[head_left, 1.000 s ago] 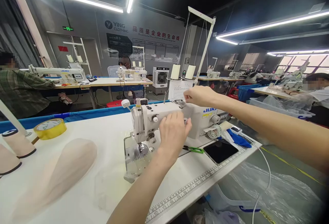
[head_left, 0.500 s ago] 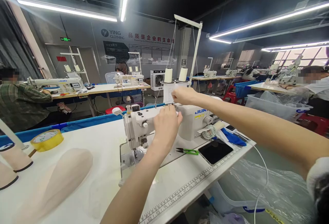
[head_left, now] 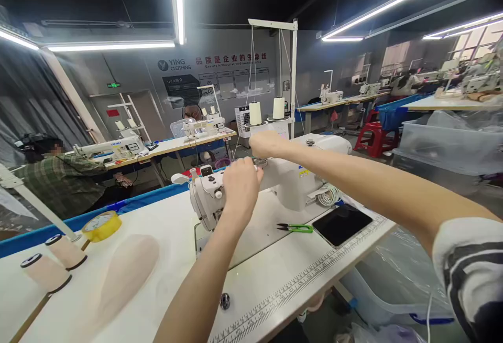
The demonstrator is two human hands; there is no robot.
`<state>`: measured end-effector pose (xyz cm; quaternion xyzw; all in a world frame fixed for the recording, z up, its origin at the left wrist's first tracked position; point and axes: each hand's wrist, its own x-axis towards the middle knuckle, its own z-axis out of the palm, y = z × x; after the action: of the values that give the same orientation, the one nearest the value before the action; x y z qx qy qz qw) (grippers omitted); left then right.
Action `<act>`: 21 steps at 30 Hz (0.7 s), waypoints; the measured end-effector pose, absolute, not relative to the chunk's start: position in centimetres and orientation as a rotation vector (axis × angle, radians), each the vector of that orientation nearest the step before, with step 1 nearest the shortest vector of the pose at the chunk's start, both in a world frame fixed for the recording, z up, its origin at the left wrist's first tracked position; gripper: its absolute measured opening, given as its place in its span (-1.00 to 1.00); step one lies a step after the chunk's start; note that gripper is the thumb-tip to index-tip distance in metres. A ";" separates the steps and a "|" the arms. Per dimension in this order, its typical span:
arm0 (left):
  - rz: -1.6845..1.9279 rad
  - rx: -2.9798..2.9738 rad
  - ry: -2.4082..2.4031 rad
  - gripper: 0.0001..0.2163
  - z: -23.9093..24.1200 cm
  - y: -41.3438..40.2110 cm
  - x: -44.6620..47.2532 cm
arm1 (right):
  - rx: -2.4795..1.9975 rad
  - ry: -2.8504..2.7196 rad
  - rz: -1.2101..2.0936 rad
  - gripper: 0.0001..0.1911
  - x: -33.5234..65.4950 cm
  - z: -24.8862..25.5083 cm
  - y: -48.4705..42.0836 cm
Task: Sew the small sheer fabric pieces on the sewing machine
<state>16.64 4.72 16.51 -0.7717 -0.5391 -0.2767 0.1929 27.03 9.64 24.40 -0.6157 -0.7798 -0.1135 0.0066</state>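
On the white table stands a sewing machine (head_left: 288, 191). My left hand (head_left: 241, 188) rests over the top of its arm, fingers bent and pressed together; what they pinch is hidden. Just behind and above, my right hand (head_left: 269, 145) is closed near the machine's top, by the thread stand; anything in it is too small to make out. Two pale thread cones (head_left: 255, 114) sit on the stand behind. Green-handled thread snips (head_left: 295, 227) and a black phone (head_left: 341, 225) lie right of my left forearm. A small shiny metal round piece (head_left: 225, 301) lies near the front.
At left are a yellow tape roll (head_left: 102, 226), two beige thread spools (head_left: 46, 273) and a beige teardrop-shaped piece (head_left: 129, 269). A coiled cord (head_left: 329, 194) hangs by the machine. A person (head_left: 65, 175) sits at another machine. Clear plastic bins (head_left: 444, 146) stand right.
The view has shifted, bringing more of the left spools into sight. Both hands stay close together over the machine, still closed. The metal round piece now shows beside my left forearm.
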 end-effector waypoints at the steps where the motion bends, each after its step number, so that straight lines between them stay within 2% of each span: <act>1: -0.769 -2.180 -1.496 -0.80 16.6 4.9 17.3 | -1.990 -2.408 -0.360 -0.63 27.7 24.5 9.6; 4: -0.754 -2.232 -1.456 -0.81 16.0 4.4 18.6 | -2.130 -2.333 -0.391 -0.66 29.4 24.4 8.4; 8: -0.731 -2.277 -1.476 -0.82 14.7 2.5 18.0 | -2.028 -2.365 -0.426 -0.84 29.8 23.3 6.1; 14: -0.691 -2.236 -1.699 -0.80 15.6 1.5 14.6 | -1.668 -2.479 -0.530 -0.70 28.5 21.6 4.4; 21: -0.694 -2.111 -1.669 -0.80 18.1 3.4 13.7 | -1.368 -2.545 -0.455 -0.78 27.9 22.3 7.5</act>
<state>13.71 3.38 18.12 -0.7473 -0.5906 -0.2455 0.1803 27.93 7.47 22.27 -0.4650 -0.8649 -0.1546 0.1083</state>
